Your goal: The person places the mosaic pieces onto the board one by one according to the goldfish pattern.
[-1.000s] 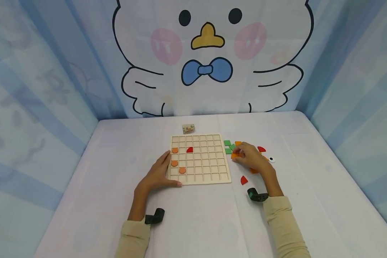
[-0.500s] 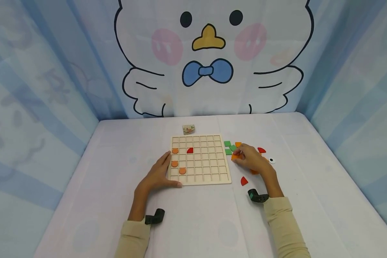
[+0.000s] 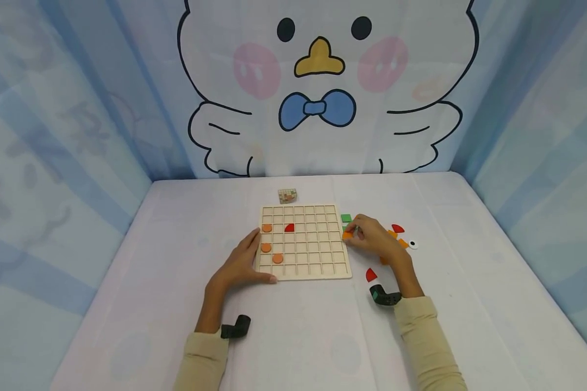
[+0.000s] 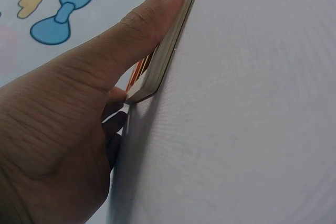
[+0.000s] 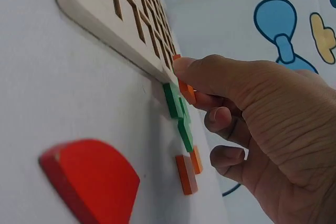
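Note:
A pale wooden grid board [image 3: 313, 247] lies flat on the table. It carries three round orange pieces [image 3: 278, 259] and a red quarter-circle [image 3: 289, 228]. My left hand [image 3: 242, 263] holds the board's near left corner, thumb along the front edge and fingers against the left side. At the board's right edge, my right hand [image 3: 372, 237] pinches an orange tile [image 5: 187, 92] between thumb and index finger, slightly raised. Green tiles [image 5: 172, 100] lie beside the board under that hand, partly covered by it in the head view.
Near my right wrist lies a red quarter-circle piece [image 5: 97, 179]; another red piece [image 3: 398, 228] is farther back. A white disc with a black dot [image 3: 413, 244] and orange pieces [image 3: 403, 244] sit right of the hand. A small patterned card [image 3: 287, 196] stands behind the board.
My right hand has moved left toward the board with the orange tile between its fingers. The left hand stays at the board's corner.

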Motion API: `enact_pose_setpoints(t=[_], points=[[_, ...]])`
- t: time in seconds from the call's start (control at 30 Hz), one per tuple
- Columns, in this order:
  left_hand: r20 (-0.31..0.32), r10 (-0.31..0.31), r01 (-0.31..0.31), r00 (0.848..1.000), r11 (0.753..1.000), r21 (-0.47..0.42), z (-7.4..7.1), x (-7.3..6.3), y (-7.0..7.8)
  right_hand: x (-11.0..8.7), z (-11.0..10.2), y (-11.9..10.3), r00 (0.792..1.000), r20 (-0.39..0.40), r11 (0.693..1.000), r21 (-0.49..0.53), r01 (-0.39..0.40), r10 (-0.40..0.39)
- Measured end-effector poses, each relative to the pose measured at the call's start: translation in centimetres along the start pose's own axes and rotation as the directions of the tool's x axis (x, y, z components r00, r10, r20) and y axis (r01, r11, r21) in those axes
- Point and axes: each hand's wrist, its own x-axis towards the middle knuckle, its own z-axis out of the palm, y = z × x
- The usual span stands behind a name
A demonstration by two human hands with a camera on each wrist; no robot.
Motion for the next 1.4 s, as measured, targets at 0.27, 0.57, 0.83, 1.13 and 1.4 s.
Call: enact_pose_setpoints(t=[0.27,0.57,0.83,1.13,1.4], points=[[0.002,-0.014,0.014,1.0,1.0,-0.006,0.3,0.1,0.1,1.4,1.4,-1.6,0.999,0.022,0.998,0.05,0.046,-0.047],[0.011,-0.019,0.019,1.0,1.0,0.011,0.4,0.4,0.0,2.8,2.8,-3.3,0.994,0.044,0.995,0.006,0.095,-0.095],[0.009,-0.01,0.01,1.0,1.0,-0.001,0.2,0.2,0.3,4.1,4.1,-4.6,0.986,0.048,0.987,-0.021,0.161,-0.16],[0.01,-0.021,0.021,1.0,1.0,0.002,-0.1,0.3,0.5,5.6,5.1,-6.5,0.981,0.063,0.981,-0.048,0.186,-0.183],[0.007,-0.009,0.008,1.0,1.0,0.017,0.1,0.4,0.0,6.5,6.0,-7.8,0.983,0.106,0.986,-0.054,0.159,-0.153]])
